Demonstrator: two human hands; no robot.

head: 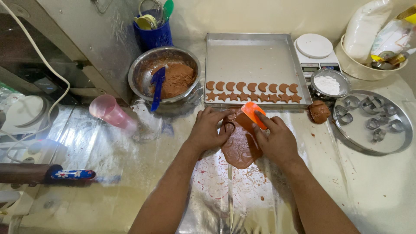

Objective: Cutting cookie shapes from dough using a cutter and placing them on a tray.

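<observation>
Surface [108,203]: shiny foil-like sheet under everything I work on, dusted pale with flour on my left; the widest bare stretch lies at my lower left and lower right.
Baking tray [253,52]: square metal, just beyond my hands, its near edge close to the dough; two rows of cut shapes, crescents above stars, sit along that near edge and the rest is bare.
Round tin [401,130]: at my far right, holding loose metal cutters.
Mixing bowl [145,69]: left of the tray, with brown crumbly mix and a blue spatula [157,86] leaning in it.
Rolled dough [239,149]: flat brown sheet, smooth, uneven rounded outline, lying on the surface between my two hands, directly in front of the tray.
Left hand [207,130]: fingers spread and pressed down at the dough's upper left edge, clamped on nothing.
Right hand [277,141]: fingers closed on the orange scraper.
Orange scraper [253,113]: tilted, its edge at the top of the dough.
Dough ball [320,111]: right of my hands, near the tin.
</observation>
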